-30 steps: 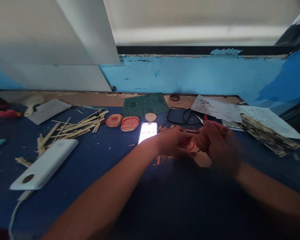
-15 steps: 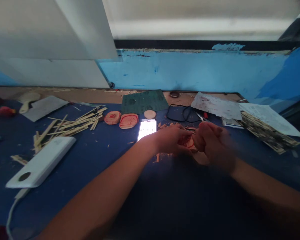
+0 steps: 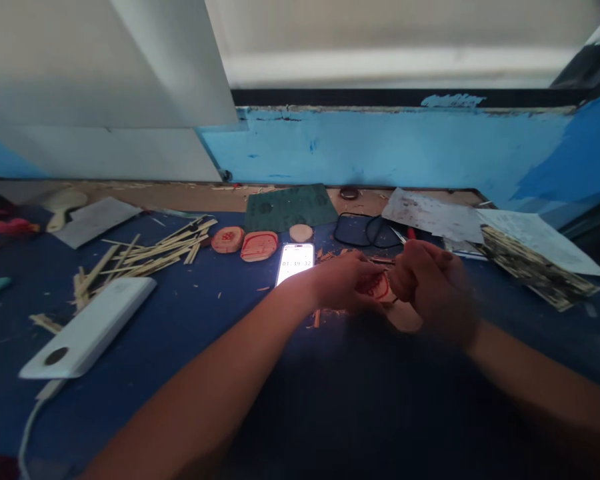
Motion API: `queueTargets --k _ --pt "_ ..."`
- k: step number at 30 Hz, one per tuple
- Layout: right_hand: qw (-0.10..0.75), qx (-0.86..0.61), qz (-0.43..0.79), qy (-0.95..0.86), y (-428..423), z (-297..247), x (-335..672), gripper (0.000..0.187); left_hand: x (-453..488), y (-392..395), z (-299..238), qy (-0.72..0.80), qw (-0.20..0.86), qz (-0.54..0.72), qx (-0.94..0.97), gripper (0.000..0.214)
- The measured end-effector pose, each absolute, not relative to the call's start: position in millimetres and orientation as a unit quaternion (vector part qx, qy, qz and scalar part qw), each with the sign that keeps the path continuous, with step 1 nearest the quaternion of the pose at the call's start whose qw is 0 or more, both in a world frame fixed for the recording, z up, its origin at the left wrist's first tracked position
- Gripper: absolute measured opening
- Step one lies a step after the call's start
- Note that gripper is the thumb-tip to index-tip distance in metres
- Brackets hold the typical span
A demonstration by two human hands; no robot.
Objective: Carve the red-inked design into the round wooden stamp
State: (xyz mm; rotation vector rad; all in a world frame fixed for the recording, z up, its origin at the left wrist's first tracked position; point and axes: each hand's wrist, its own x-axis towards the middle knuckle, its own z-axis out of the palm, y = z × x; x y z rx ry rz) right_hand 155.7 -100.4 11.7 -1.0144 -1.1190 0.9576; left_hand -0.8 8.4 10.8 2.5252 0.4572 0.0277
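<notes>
The person works at a table covered with a dark blue cloth [image 3: 190, 313]. Both bare arms reach forward to the middle of the table, and the hands meet there.

The left hand [image 3: 344, 283] holds a small wooden piece [image 3: 379, 287] with red lines drawn on it. Its fingers are curled narrowly around the left side of the piece and press it down near the cloth. The right hand [image 3: 427, 285] touches the right side of the same piece. Its fingers are closed tight like a fist, but the hand is blurred and I cannot tell what is inside. Just under the right hand, on its near side, lies a pale wooden blank [image 3: 406, 317]. Small wood chips [image 3: 325, 313] lie around the hands.

Just to the left of the left hand, a phone [image 3: 295, 262] lies flat with its screen lit. Farther back are two oval wooden pieces [image 3: 259, 245] with red drawings, a small round disc [image 3: 301, 233], a dark green sheet [image 3: 290, 207] and a black cord [image 3: 363, 231]. On the left lies a heap of thin wooden sticks [image 3: 147, 253], and nearer a white power bank [image 3: 91, 327] with a cable. On the right are loose papers [image 3: 433, 215] and a printed stack [image 3: 530, 263].
</notes>
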Motion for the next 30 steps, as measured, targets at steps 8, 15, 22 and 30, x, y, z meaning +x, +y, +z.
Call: queueTargets --k 8,15,22,30 --pt "0.629 -0.436 0.417 -0.490 -96.2 9.3 156.7 0.053 -1.1 10.0 7.5 0.169 0.279 0.023 0.945 0.050" --pt "0.642 -0.431 0.403 -0.488 -101.1 9.5 158.1 0.052 -1.3 8.3 9.7 0.175 0.286 0.014 0.942 0.056" --pt "0.637 -0.442 0.405 -0.485 -100.1 11.0 160.0 0.053 -1.0 8.7 9.5 0.171 0.281 0.014 0.944 0.060" --pt "0.605 -0.461 0.409 -0.504 -101.4 6.2 154.6 0.054 -0.7 8.2 9.4 0.166 0.289 0.020 0.943 0.045"
